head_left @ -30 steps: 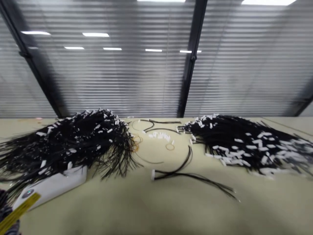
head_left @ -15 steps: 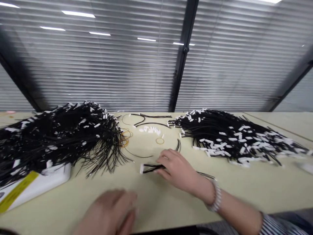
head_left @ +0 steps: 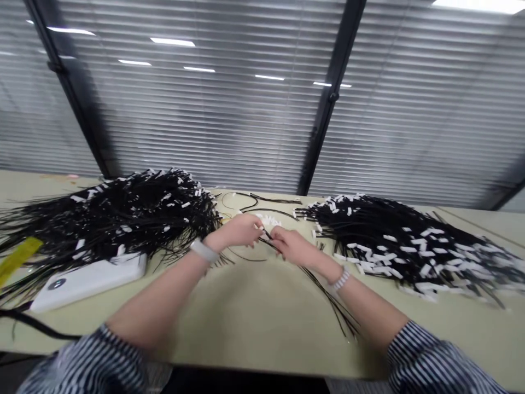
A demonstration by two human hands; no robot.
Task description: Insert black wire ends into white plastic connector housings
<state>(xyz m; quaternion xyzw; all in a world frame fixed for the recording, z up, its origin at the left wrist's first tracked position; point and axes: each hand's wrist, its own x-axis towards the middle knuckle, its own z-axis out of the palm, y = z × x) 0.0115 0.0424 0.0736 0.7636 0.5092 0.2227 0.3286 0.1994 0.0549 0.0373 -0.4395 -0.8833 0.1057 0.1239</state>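
Note:
Both hands meet over the middle of the table. My right hand [head_left: 293, 247] is closed round a thin bundle of black wires [head_left: 324, 293], whose loose ends trail down to the right below my wrist. At the bundle's upper end my left hand [head_left: 243, 230] has its fingers pinched together, touching what looks like the white connector end; the fingers partly hide it. Just behind the hands lie several small white connectors [head_left: 271, 220]. Farther back are loose black wire lengths with white ends [head_left: 273, 199].
A big heap of black wires with white connectors [head_left: 123, 208] lies on the left, and another heap [head_left: 377, 235] on the right. A white rounded case [head_left: 92, 280] and a yellow strip [head_left: 18, 260] are at the left front. Window blinds [head_left: 229, 120] stand behind the table.
My left hand has moved up from the front edge to meet the right at the wire bundle. The bundle is lifted and turned, its tails now toward me. The view has shifted left.

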